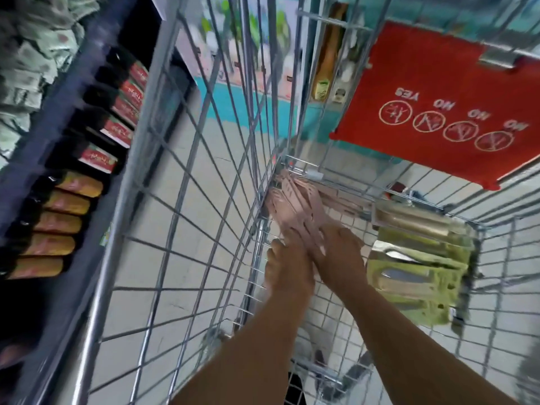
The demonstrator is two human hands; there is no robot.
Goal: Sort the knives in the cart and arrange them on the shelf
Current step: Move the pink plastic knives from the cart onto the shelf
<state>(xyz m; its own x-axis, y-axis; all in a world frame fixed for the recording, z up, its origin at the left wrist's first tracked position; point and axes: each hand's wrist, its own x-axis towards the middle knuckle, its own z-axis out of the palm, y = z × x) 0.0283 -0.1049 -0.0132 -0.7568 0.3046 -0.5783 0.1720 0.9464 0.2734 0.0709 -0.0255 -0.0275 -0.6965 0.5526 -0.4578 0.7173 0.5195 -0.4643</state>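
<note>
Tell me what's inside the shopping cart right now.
Pink knife packs gripped by left hand and right hand, plus green knife packs. Anything beneath the packs is hidden.

I can read only the red flap (pixel 432 103) at my two o'clock on the cart (pixel 187 200), printed upside down with "YES" and "NO" three times above circled pictograms.
</note>
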